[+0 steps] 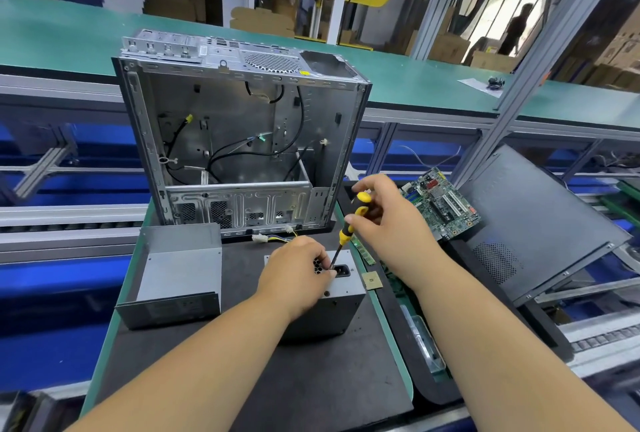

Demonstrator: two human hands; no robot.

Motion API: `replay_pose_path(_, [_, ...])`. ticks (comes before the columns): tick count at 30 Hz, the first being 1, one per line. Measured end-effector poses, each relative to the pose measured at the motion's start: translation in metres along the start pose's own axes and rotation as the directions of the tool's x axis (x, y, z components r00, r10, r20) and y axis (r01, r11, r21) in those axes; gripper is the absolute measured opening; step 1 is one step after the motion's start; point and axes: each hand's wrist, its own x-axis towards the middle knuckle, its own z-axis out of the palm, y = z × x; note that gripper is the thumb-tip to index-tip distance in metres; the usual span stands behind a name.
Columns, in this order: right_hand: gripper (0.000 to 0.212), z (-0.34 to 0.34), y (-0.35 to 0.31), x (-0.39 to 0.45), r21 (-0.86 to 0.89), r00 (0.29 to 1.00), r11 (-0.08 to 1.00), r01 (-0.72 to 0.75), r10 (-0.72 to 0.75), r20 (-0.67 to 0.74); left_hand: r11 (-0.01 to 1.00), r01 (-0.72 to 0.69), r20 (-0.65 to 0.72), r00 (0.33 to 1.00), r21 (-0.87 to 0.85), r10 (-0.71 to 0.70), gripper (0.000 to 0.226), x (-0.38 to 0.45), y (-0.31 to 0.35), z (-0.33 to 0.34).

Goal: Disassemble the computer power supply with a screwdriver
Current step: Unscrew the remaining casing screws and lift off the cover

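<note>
The power supply [332, 296] stands on the counter [311, 379], socket face up, so its screws face the tool. The left hand [294, 279] rests on that face, its grip pinching the shaft near the tip, apparently to steady it. The right hand [381, 213] wraps the screwdriver [349, 227] handle from above (for turning). A removed cover [180, 275] lies left, clear of the work.

Yellow-black screwdriver [350, 223]; grey power supply [332, 307]; green motherboard [441, 204].
</note>
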Motion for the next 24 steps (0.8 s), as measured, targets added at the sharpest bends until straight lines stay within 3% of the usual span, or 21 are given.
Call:
replay_pose_path(6, [0.018, 0.010, 0.000, -0.003, -0.165, 0.991, 0.983, 0.085, -0.100, -0.086, 1.000, -0.026, 0.005, 1.000, -0.004, 0.026, 0.018, 0.002, -0.001, 0.001])
replay_pose_path(14, [0.026, 0.019, 0.002, 0.006, -0.141, 0.972, 0.984, 0.113, -0.139, -0.191, 1.000, 0.000, 0.016, 1.000, -0.013, 0.000, 0.017, 0.002, 0.002, -0.002])
replay_pose_path(24, [0.033, 0.017, 0.017, 0.008, 0.146, 0.980, 0.971, 0.192, -0.181, -0.086, 0.996, 0.048, 0.037, 0.998, -0.072, -0.045, 0.016, 0.003, 0.007, -0.001])
